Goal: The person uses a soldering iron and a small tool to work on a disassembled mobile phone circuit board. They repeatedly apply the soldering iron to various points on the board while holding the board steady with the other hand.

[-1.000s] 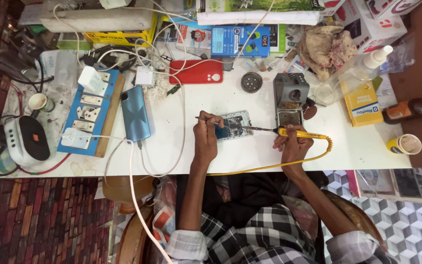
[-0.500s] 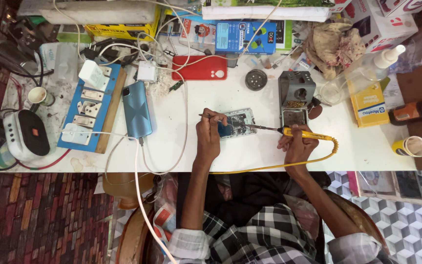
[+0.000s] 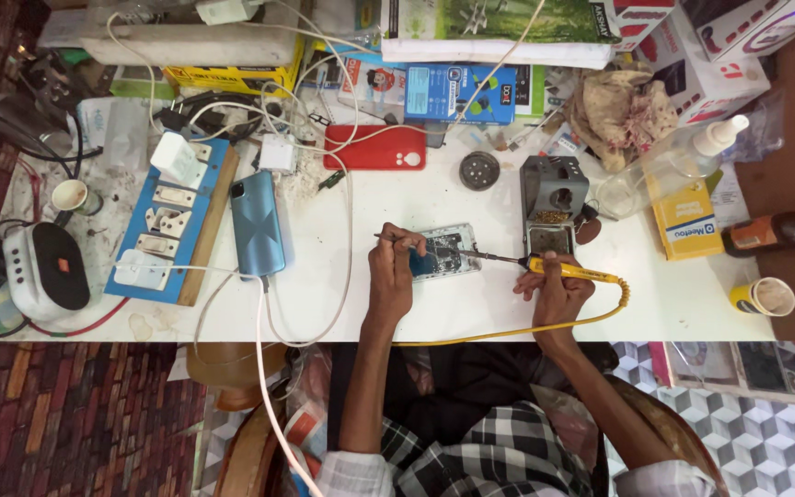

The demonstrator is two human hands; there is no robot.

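An opened phone with its back off lies on the white table in front of me. My left hand rests beside it and grips thin tweezers over the phone's left end. My right hand holds a yellow soldering iron, its metal tip reaching left onto the phone. The iron's yellow cord loops along the table's front edge.
A grey soldering iron stand sits just behind my right hand. A blue phone on a white cable lies left, beside a blue socket board. A red phone case, boxes, bottles and paper cup crowd the back and right.
Both hands stay on the opened phone with the same tools. Only the camera view has shifted slightly; no object on the table has moved.
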